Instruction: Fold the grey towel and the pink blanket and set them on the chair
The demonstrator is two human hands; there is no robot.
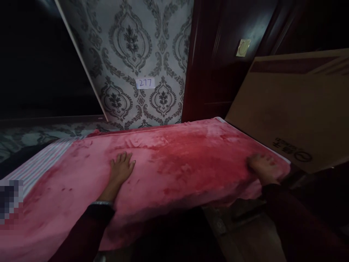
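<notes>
Head view: left hand [121,168], fingers spread, on pink blanket [180,156]; right hand [262,168] blurred, grip unclear. Smoothing seems the step; creases [133,143] beyond left hand likely need flattening next.

across the pink cloth [163,171], a hand could pass between the left hand [121,167] and the right hand [263,165]. the patterned wall [160,54] blocks the cloth's back; a cardboard box [294,109] bars its right end.

Pink cloth [177,160], mottled red; grey damask wallpaper [131,58]; striped fabric [46,158], apparently white, pink and blue; brown carton [291,109].
</notes>
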